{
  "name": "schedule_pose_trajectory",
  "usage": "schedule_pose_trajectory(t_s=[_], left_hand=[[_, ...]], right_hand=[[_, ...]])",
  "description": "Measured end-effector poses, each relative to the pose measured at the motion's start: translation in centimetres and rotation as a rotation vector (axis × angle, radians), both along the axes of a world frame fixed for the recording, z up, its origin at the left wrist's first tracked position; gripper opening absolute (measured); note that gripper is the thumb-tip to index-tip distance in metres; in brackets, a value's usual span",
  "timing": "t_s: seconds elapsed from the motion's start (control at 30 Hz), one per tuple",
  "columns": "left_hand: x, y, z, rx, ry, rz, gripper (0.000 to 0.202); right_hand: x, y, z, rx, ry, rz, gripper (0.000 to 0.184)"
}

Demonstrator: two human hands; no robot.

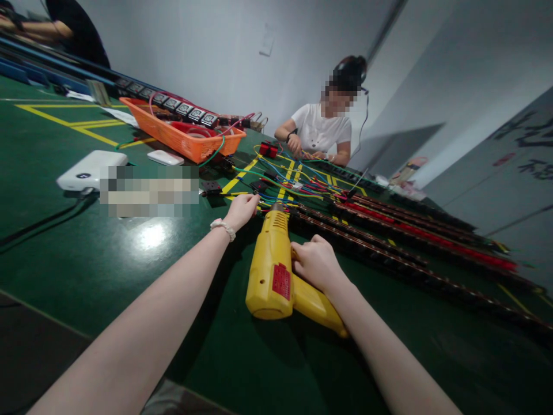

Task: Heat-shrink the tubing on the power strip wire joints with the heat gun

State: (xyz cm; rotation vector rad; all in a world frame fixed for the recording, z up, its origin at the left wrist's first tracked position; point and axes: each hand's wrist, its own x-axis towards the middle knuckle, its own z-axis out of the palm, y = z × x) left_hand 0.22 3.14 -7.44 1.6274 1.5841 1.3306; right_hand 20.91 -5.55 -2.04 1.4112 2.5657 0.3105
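Observation:
A yellow heat gun (263, 262) with a red label lies tilted over the green table, its metal nozzle pointing away at coloured wires (302, 187). My right hand (318, 262) is closed at the upper part of its handle, fingers partly hidden behind the body. Just left of the nozzle, my left hand (244, 210) is pinched at the near ends of the wires; its fingertips seem to hold a wire, too small to make out fully. Small black connectors (211, 188) lie to the left of that hand.
Long dark strips (367, 242) and a red strip (432, 239) run off to the right. An orange basket (194, 147) holds parts at the back left. A white power bank (84, 171) with a cable sits left. Across the table, a person (324, 129) handles wires.

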Motion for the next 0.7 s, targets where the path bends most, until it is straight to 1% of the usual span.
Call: schedule_pose_trajectory(t_s=[0.13,0.33,0.5,0.7], left_hand=[[0.0,0.2,-0.1,-0.009,0.007,0.013,0.046],[0.0,0.2,0.4,-0.029,0.016,0.015,0.043],[-0.2,0.2,0.5,-0.048,0.025,0.019,0.042],[-0.2,0.1,0.4,-0.023,0.043,0.01,0.044]], right_hand=[[-1.2,0.2,0.0,0.006,0.004,0.027,0.027],[-2.5,0.5,-0.1,0.006,0.009,0.067,0.026],[-2.5,0.5,-0.1,0.005,0.028,0.08,0.027],[-1.8,0.4,-0.1,0.0,0.034,0.076,0.027]])
